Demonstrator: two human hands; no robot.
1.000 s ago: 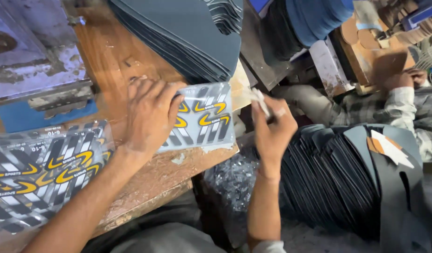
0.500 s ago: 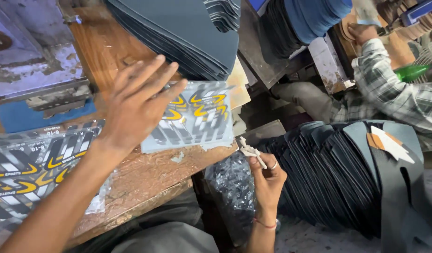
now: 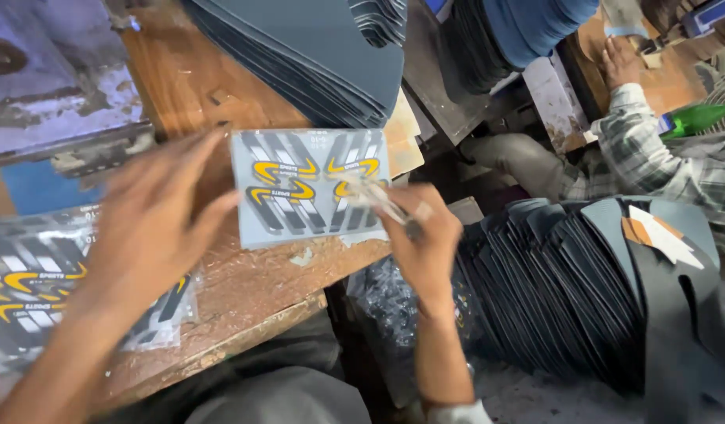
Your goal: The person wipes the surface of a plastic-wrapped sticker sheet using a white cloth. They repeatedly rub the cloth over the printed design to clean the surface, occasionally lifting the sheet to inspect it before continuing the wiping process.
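Right hand risen, pinching tweezers.

On a worn wooden table lies a grey sticker sheet printed with yellow, black and white shapes. The left hand hovers spread just beside its left edge, while the right hand pinches a thin tool whose tip rests on the sheet. A stack of dark cut pieces fans out to the right, near a co-worker's checked sleeve.

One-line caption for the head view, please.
Left hand hovers beside a grey sheet of yellow-and-black printed decals on the wooden bench; right hand brings tweezers.
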